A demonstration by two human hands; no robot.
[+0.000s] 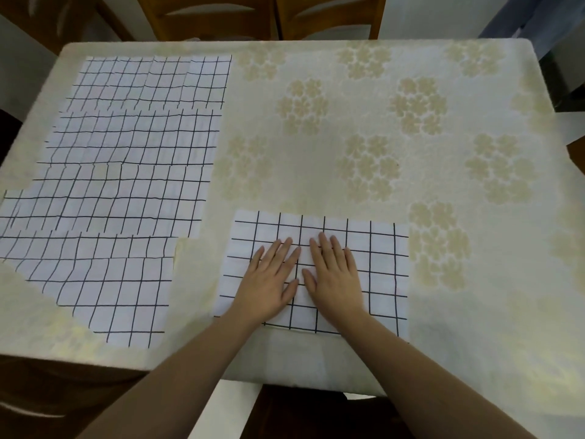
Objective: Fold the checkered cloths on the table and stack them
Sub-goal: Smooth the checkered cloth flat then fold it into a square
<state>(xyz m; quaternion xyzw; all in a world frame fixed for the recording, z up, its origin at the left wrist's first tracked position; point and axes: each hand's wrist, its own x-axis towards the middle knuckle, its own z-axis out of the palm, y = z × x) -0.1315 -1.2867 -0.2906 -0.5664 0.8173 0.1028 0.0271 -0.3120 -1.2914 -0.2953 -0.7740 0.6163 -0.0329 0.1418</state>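
While both bare forearms reach in from the near edge, the left hand [269, 282] and the right hand [335, 277] lie palm-down and side by side on a white rectangular cloth with a black grid pattern [373, 270], which sits near the front edge of the surface [316, 153]. Fingers of both hands are spread and stretched flat against the fabric, gripping nothing; the two thumbs nearly meet over the middle of the cloth. This cloth lies flat, its long side running left to right, with bare fabric showing on either side of the hands and beyond the fingertips. Its near edge lies close to the front edge of the surface, where the cream covering drops over the side.

To the left of the hands, well apart from them, a row of white black-gridded cloths [126, 191] lies spread open, each overlapping the next and running from the near left corner back to the far left corner. The nearest of these [104, 286] has a slanted near edge and is separated from the pressed cloth by a strip of bare covering.

A cream tablecloth with pale beige flower clusters covers the surface, and its right half and centre carry no cloths. Beyond the far edge stand brown wooden chairs [221, 17].
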